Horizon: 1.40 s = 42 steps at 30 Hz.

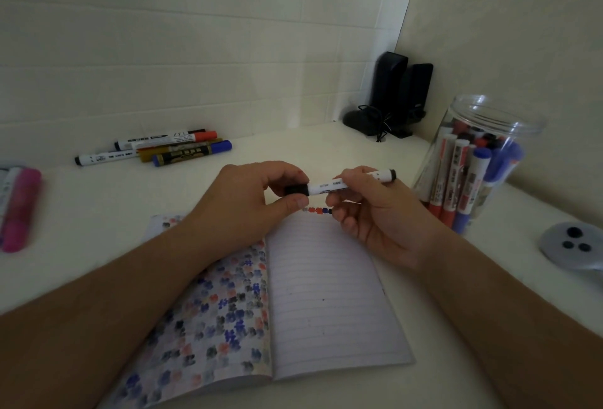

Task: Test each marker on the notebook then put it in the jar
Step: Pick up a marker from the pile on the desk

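A white marker [329, 186] with a black cap [296, 190] is held level above the open notebook [329, 297]. My left hand [254, 200] pinches the black cap between thumb and fingers. My right hand [375, 219] grips the marker's white barrel, and its black rear end sticks out to the right. The notebook's left page is covered with coloured test marks; the right lined page has a short row of marks along its top edge. A clear jar [479, 164] holding several red, blue and black markers stands to the right.
Several loose markers [156, 149] lie at the back left by the wall. Pink and white markers [19, 209] sit at the left edge. Black speakers [394, 98] occupy the corner. A grey round device [574, 244] lies at the right.
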### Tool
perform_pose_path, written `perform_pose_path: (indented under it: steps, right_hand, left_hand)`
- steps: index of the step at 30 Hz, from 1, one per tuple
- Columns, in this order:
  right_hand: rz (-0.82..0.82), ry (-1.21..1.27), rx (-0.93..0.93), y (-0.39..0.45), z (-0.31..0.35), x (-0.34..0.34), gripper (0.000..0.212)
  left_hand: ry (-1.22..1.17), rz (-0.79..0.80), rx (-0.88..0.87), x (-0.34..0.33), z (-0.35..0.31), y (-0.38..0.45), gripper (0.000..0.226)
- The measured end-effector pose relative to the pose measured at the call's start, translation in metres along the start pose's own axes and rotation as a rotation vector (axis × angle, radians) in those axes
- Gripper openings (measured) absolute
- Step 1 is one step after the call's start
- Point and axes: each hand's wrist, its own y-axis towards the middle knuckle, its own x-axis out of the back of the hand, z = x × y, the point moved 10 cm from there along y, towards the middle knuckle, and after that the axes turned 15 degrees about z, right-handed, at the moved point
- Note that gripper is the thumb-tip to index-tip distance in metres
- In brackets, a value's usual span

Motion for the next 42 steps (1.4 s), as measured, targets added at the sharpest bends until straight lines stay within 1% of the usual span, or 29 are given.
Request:
perform_pose_path:
  steps: [4, 7, 12, 15, 17, 19, 21, 22, 23, 24, 25, 26, 27, 28, 29, 32, 33, 35, 39, 42]
  right_hand:
    - [-0.022, 0.017, 0.052, -0.001, 0.002, -0.002, 0.013]
    - [-0.025, 0.055, 0.116, -0.001, 0.007, -0.010, 0.013]
    - [0.003, 0.153, 0.162, 0.004, 0.008, -0.026, 0.022]
    - [-0.032, 0.111, 0.169, 0.003, 0.010, -0.024, 0.019]
    - [-0.034, 0.009, 0.186, 0.000, 0.013, -0.028, 0.020]
    - [-0.003, -0.155, 0.227, -0.002, 0.020, -0.040, 0.022]
    - [0.056, -0.337, 0.244, -0.004, 0.023, -0.058, 0.027]
    - [0.090, -0.464, 0.234, -0.005, 0.021, -0.067, 0.035]
    - [0.130, -0.639, 0.215, -0.005, 0.017, -0.076, 0.047]
    - [0.178, -0.863, 0.190, -0.006, 0.010, -0.086, 0.060]
    - [0.245, -1.105, 0.185, -0.008, 0.001, -0.100, 0.067]
    - [0.342, -1.319, 0.212, -0.011, -0.011, -0.116, 0.068]
    - [0.446, -1.475, 0.239, -0.015, -0.023, -0.131, 0.067]
    - [0.529, -1.571, 0.238, -0.018, -0.035, -0.141, 0.067]
    - [0.573, -1.625, 0.228, -0.021, -0.042, -0.147, 0.069]
    - [0.576, -1.669, 0.213, -0.022, -0.044, -0.150, 0.074]
    - [0.578, -1.668, 0.211, -0.022, -0.045, -0.150, 0.075]
    - [0.585, -1.660, 0.210, -0.023, -0.047, -0.149, 0.075]
    - [0.584, -1.660, 0.182, -0.024, -0.044, -0.151, 0.059]
    - [0.581, -1.651, 0.163, -0.026, -0.043, -0.152, 0.056]
  left_hand:
    - [-0.122, -0.079, 0.042, 0.009, 0.000, -0.002, 0.026]
    - [-0.138, -0.148, 0.063, 0.016, 0.000, -0.001, 0.025]
    - [0.109, -0.227, 0.050, 0.032, -0.012, -0.004, 0.024]
    - [0.187, -0.159, 0.036, 0.028, -0.019, -0.002, 0.018]
    - [0.268, -0.080, 0.034, 0.021, -0.024, -0.002, 0.011]
    - [0.375, -0.011, 0.042, 0.018, -0.029, -0.002, 0.011]
    - [0.434, 0.057, 0.111, 0.026, -0.023, -0.003, 0.012]
    - [0.425, 0.096, 0.171, 0.034, -0.016, -0.006, 0.011]
    - [0.407, 0.134, 0.239, 0.044, -0.007, -0.011, 0.009]
    - [0.400, 0.157, 0.306, 0.055, 0.002, -0.018, 0.008]
    - [0.410, 0.154, 0.369, 0.069, 0.011, -0.030, 0.010]
    - [0.430, 0.127, 0.428, 0.084, 0.019, -0.044, 0.014]
    - [0.450, 0.087, 0.486, 0.099, 0.027, -0.060, 0.017]
    - [0.465, 0.050, 0.546, 0.113, 0.036, -0.078, 0.019]
    - [0.477, 0.021, 0.612, 0.124, 0.045, -0.097, 0.020]
    - [0.510, -0.036, 0.802, 0.151, 0.072, -0.156, 0.011]
    - [0.530, -0.055, 0.835, 0.159, 0.078, -0.172, 0.016]
    - [0.586, -0.097, 0.873, 0.178, 0.084, -0.197, 0.025]
    - [0.737, -0.147, 0.936, 0.203, 0.101, -0.222, 0.016]
    - [0.750, -0.109, 0.963, 0.201, 0.118, -0.229, 0.015]
